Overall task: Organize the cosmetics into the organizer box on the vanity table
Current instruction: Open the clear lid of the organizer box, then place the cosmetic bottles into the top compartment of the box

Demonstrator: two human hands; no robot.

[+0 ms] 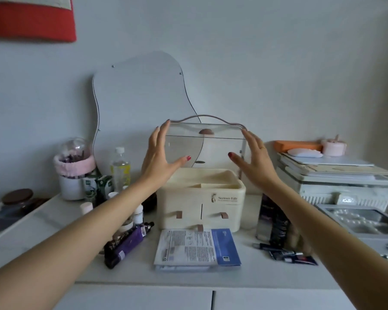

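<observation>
Your left hand [159,153] and right hand [254,156], fingers spread, hold the clear lid [205,142] up mid-frame; next, fill the organizer box [202,198].

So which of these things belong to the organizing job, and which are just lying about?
Job:
organizer box, clear lid raised between left hand and right hand
purple tube
sheet-mask packets
small tubes

Lying about:
mirror
water bottle
stacked papers
pearl tray

Clear glossy plastic lid [205,133]; matt cream plastic organizer box [201,199]; printed paper sachets [196,247]
</observation>
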